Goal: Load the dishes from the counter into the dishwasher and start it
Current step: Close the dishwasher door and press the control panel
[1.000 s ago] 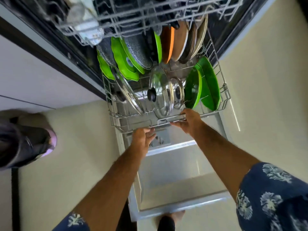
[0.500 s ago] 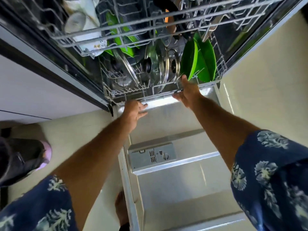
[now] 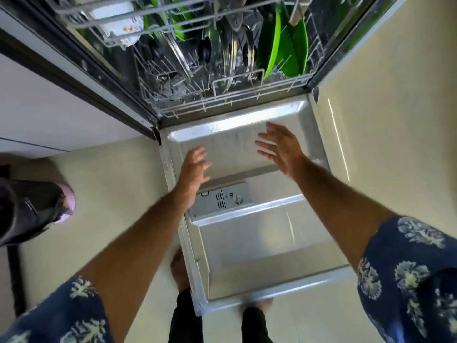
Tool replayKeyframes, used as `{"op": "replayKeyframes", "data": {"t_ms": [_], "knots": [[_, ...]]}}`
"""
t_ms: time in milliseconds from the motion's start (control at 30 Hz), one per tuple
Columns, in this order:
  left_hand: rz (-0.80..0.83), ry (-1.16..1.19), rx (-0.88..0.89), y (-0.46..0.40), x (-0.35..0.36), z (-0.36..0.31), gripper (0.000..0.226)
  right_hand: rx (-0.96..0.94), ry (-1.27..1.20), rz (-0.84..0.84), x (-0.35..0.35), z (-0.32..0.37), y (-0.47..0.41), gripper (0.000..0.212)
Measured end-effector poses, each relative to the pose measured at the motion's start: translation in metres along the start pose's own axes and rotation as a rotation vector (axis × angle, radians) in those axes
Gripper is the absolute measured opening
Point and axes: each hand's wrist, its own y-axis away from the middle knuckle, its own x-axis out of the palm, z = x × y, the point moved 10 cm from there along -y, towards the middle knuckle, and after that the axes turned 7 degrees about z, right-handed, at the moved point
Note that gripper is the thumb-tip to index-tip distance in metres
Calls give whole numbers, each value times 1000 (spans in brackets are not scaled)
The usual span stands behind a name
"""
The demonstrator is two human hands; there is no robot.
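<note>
Both hands are off the rack now: half a second ago they pressed on its front rail, and a second ago the rack stood well out over the door. The left hand (image 3: 195, 167) hangs over the door (image 3: 259, 243) with fingers loosely curled, its grip released on nothing; the right hand (image 3: 282, 149) is spread flat with straight fingers, likewise released. Neither touches anything.

Nearest the person, the door lies flat, a pressed sheet of brushed steel with rounded corners and shallow stepped panels that catch a soft glare. Set into it is the grey plastic dispenser (image 3: 222, 201), a ribbed rectangle with a small round knob. Bare feet show at the door's near edge on a pale, smooth floor (image 3: 118, 184).

Beyond the hands, the lower rack (image 3: 222, 100) sits inside the tub, its white-coated wire front rail just behind the door hinge line. In it stand glass lids (image 3: 228, 55) with metal rims and dark knobs, thin and upright between the tines, and beside them to the right glossy green plates (image 3: 284, 53), curved and leaning together. Farthest, the upper rack (image 3: 138, 18) juts forward, the same white wire, holding a white printed cup (image 3: 118, 23) tipped on its side.

So the dishes are inside the dishwasher, and loading looks finished or close to it. What seems left is sliding in the upper rack, lifting the door shut and starting the cycle. Whether the worktop is cleared cannot be told; it is out of view.
</note>
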Motion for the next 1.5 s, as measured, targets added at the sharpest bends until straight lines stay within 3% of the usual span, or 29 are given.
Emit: {"op": "replayKeyframes", "data": {"t_ms": [233, 467, 567, 700, 767, 867, 1033, 1100, 1233, 1400, 1500], "knots": [[-46, -5, -235, 123, 39, 190, 43, 281, -158, -128, -69, -186, 148, 38], [-391, 2, -384, 222, 35, 349, 39, 454, -305, -314, -138, -343, 285, 28], [-480, -140, -555, 238, 17, 390, 58, 494, -345, -329, -146, -381, 301, 27], [-703, 310, -531, 232, 4, 425, 70, 498, -353, -345, -148, -411, 290, 62], [-652, 450, -554, 223, 5, 443, 63, 470, -424, -371, -151, -426, 281, 77], [-513, 590, -484, 209, 6, 454, 32, 392, -557, -353, -148, -439, 262, 84], [-441, 439, -350, 214, -6, 460, 54, 279, -731, -362, -136, -438, 237, 89], [-436, 467, -318, 218, -11, 463, 44, 266, -735, -374, -133, -438, 239, 93], [-487, 560, -293, 235, -15, 452, 42, 259, -704, -407, -127, -427, 256, 95], [-587, 349, -162, 289, -30, 398, 13, 235, -674, -398, -112, -373, 312, 82], [-625, 285, -70, 330, -33, 337, 13, 190, -669, -379, -94, -322, 350, 69]]}}
